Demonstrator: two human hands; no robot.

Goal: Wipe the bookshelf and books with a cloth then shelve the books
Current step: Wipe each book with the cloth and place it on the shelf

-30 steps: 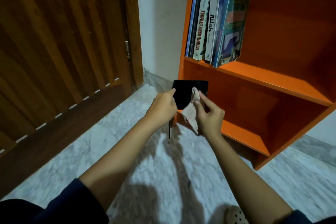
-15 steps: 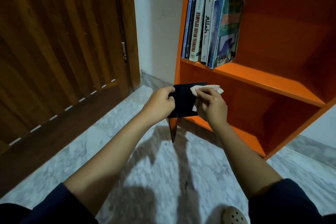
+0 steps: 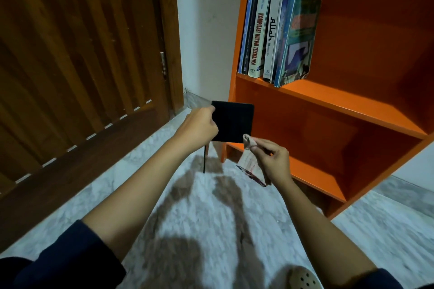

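My left hand grips the left edge of a black square bookend, held upright in front of the orange bookshelf. A thin black leg of the bookend hangs down below my hand. My right hand pinches a pale patterned cloth, whose top touches the bookend's lower right corner while the rest dangles. Several books stand upright at the left end of the upper shelf. The lower shelf holds nothing that I can see.
A dark wooden door fills the left side, with a strip of white wall between it and the bookshelf. The floor is pale marble. A perforated light shoe shows at the bottom edge.
My right hand and the cloth have slid from the bookend's top edge down to its lower right corner. My left hand keeps hold of the bookend.
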